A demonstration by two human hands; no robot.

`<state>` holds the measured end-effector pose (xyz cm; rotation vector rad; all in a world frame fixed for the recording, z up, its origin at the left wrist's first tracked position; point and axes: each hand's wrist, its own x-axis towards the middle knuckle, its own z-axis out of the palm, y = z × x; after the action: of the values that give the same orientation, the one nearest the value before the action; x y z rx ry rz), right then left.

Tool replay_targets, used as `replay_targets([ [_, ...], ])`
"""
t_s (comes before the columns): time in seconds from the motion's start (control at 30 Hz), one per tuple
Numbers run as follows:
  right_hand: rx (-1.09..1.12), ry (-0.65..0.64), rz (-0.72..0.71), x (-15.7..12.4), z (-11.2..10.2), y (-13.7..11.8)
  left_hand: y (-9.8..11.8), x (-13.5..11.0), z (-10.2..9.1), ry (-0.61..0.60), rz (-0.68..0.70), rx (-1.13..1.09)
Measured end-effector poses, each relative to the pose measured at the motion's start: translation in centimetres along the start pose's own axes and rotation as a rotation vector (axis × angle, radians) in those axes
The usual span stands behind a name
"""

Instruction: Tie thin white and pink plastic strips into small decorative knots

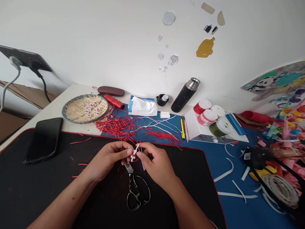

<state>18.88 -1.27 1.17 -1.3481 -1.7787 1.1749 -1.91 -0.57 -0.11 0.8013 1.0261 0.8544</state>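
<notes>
Both my hands meet over the black mat (47,190). My left hand (109,157) and my right hand (154,162) pinch a small white strip piece tied with red string (134,153) between their fingertips. Black scissors (134,187) lie on the mat just below the hands, blades pointing toward them. A heap of cut red strings (124,127) and some white strips lies just beyond the hands on the blue surface.
A woven basket (69,109) holding small finished pieces sits at the back left, a red thread spool (115,101) beside it. A black phone (44,138) lies left. A black flask (184,95), tissue pack (143,106), jars (207,116) and colourful paper clutter (286,127) stand right.
</notes>
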Motion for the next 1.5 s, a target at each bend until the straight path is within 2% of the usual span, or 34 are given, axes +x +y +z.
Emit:
replay_targets([
  [0.1,-0.053,-0.037,-0.019,0.02,-0.06,-0.29,0.10,0.04,0.05,0.026,0.007,-0.036],
  [0.3,0.006,-0.096,0.016,-0.11,0.10,-0.52,0.43,0.03,0.33,0.123,0.040,-0.104],
  [0.5,-0.018,-0.122,-0.004,-0.08,0.47,-0.37,0.18,0.14,0.60,0.116,0.013,-0.157],
  [0.73,0.057,-0.119,0.052,-0.19,0.48,-0.26,-0.12,0.08,0.25,0.151,0.038,-0.139],
  [0.93,0.134,-0.115,0.071,-0.17,0.54,-0.03,-0.31,0.03,-0.08,0.114,0.085,0.149],
  [1.03,0.162,-0.112,0.070,-0.18,0.44,-0.04,-0.26,-0.05,0.12,0.106,0.160,0.354],
  [1.17,0.192,-0.111,0.065,-0.20,0.38,0.03,-0.07,-0.29,0.33,0.091,0.267,0.515],
  [1.37,0.198,-0.109,0.076,-0.12,0.41,0.04,0.09,-0.34,0.30,0.175,0.521,0.704],
  [1.5,0.207,-0.128,0.084,-0.13,0.39,-0.25,-0.17,-0.37,0.35,0.220,0.587,0.809],
])
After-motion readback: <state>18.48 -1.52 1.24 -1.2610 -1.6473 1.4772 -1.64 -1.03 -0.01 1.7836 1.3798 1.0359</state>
